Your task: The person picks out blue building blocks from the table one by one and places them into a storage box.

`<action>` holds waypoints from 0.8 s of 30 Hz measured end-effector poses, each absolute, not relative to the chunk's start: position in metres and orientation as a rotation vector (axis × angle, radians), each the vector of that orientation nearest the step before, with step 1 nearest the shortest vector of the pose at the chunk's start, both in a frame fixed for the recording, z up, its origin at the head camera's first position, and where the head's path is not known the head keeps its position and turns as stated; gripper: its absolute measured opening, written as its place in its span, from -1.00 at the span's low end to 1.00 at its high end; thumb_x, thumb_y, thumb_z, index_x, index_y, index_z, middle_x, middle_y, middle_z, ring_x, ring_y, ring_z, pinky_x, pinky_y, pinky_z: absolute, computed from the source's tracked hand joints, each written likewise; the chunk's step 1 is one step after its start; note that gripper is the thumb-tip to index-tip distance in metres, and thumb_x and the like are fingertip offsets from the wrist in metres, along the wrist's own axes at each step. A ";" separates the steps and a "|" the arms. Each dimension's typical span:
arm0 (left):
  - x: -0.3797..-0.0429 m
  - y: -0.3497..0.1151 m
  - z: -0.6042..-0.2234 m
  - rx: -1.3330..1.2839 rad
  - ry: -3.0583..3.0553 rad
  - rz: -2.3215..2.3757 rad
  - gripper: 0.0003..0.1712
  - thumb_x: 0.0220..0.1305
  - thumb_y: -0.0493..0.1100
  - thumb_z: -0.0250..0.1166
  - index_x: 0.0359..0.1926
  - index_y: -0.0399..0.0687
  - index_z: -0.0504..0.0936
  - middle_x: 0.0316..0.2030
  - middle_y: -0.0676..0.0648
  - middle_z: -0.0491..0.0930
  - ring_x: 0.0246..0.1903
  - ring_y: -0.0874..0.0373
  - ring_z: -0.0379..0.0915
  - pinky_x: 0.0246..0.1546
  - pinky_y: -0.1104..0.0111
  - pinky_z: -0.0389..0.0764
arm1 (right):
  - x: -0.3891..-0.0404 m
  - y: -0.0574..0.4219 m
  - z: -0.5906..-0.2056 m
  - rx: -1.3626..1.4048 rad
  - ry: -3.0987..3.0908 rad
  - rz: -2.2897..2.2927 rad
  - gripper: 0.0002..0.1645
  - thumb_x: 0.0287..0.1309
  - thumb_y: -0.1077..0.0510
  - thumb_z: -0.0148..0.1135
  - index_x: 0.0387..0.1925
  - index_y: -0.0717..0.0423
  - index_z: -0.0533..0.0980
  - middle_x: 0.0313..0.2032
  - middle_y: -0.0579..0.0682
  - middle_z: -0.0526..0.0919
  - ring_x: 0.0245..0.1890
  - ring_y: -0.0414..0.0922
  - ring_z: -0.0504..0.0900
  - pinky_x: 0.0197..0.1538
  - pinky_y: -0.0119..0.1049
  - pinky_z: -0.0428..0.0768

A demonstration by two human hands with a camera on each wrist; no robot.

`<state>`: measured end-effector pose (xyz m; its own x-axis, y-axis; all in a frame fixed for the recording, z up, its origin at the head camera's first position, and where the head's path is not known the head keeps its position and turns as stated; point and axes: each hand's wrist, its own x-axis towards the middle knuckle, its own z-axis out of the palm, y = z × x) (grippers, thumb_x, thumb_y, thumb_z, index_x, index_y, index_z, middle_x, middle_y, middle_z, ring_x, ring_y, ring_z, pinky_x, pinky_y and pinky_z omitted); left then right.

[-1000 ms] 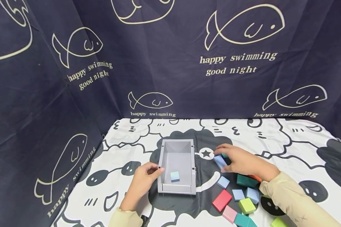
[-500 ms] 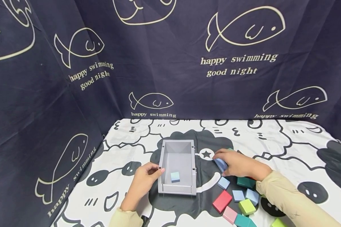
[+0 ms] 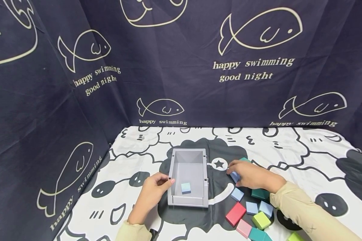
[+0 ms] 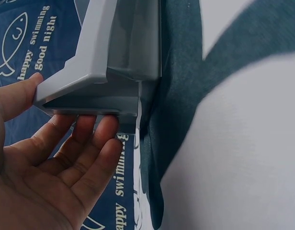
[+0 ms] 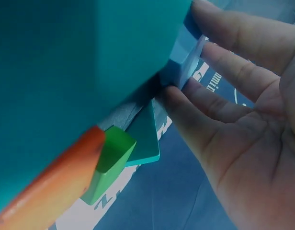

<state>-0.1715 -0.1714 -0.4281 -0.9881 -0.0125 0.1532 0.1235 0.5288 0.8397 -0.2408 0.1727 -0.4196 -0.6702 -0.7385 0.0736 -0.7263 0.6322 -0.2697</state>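
Observation:
My left hand (image 3: 152,190) grips the left rim of a grey plastic box (image 3: 188,201). In the left wrist view its thumb presses the rim from above while the fingers (image 4: 107,127) curl under the lip. Inside the box, near the front, lies a small light blue block (image 3: 185,188). To the right of the box, my right hand (image 3: 251,174) pinches a blue block (image 3: 235,176) between thumb and fingers. The right wrist view shows this blue block (image 5: 178,60) at the fingertips, its far part hidden behind a large teal block (image 5: 66,62) close to the camera.
In front of the right hand lie several blocks, among them a red block (image 3: 236,213), a pink block (image 3: 244,228) and a lime green block (image 3: 261,220). A dark green block (image 3: 260,194) sits under the right wrist. Dark fabric (image 3: 199,67) walls the back and left.
My right hand has closed in on the blue block and covers more of it. Blocks near the right wrist have shifted slightly left. The left hand and the box stay in place.

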 end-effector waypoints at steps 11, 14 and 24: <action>-0.172 -0.171 -0.428 -0.090 -2.631 -1.429 -0.76 0.10 -0.03 0.39 -0.35 -0.12 0.69 -0.44 -0.05 0.65 -0.43 0.24 0.50 -0.31 0.19 0.57 | -0.238 0.170 -0.416 -1.176 2.813 -0.404 -0.52 -0.29 0.35 0.46 -0.16 0.28 0.63 -0.05 0.22 0.58 -0.06 0.11 0.52 -0.03 0.08 0.53; -0.172 -0.171 -0.428 -0.090 -2.630 -1.433 -0.75 0.10 -0.03 0.39 -0.34 -0.12 0.69 -0.43 -0.05 0.65 -0.42 0.24 0.50 -0.30 0.18 0.57 | -0.237 0.169 -0.414 -1.165 2.810 -0.400 -0.52 -0.28 0.35 0.46 -0.16 0.29 0.63 -0.04 0.24 0.58 -0.06 0.12 0.52 -0.04 0.08 0.54; -0.172 -0.171 -0.428 -0.089 -2.631 -1.429 -0.75 0.10 -0.02 0.39 -0.35 -0.12 0.69 -0.44 -0.05 0.65 -0.43 0.24 0.50 -0.31 0.19 0.57 | -0.235 0.169 -0.410 -1.156 2.798 -0.426 -0.54 -0.27 0.35 0.47 -0.17 0.29 0.64 -0.03 0.27 0.59 -0.04 0.14 0.52 -0.04 0.08 0.55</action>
<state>-0.1719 -0.1713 -0.4284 -0.9876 -0.0177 0.1560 0.1212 0.5453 0.8294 -0.2351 0.1688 -0.4098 -0.7111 -0.7025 0.0280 -0.6791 0.6759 -0.2863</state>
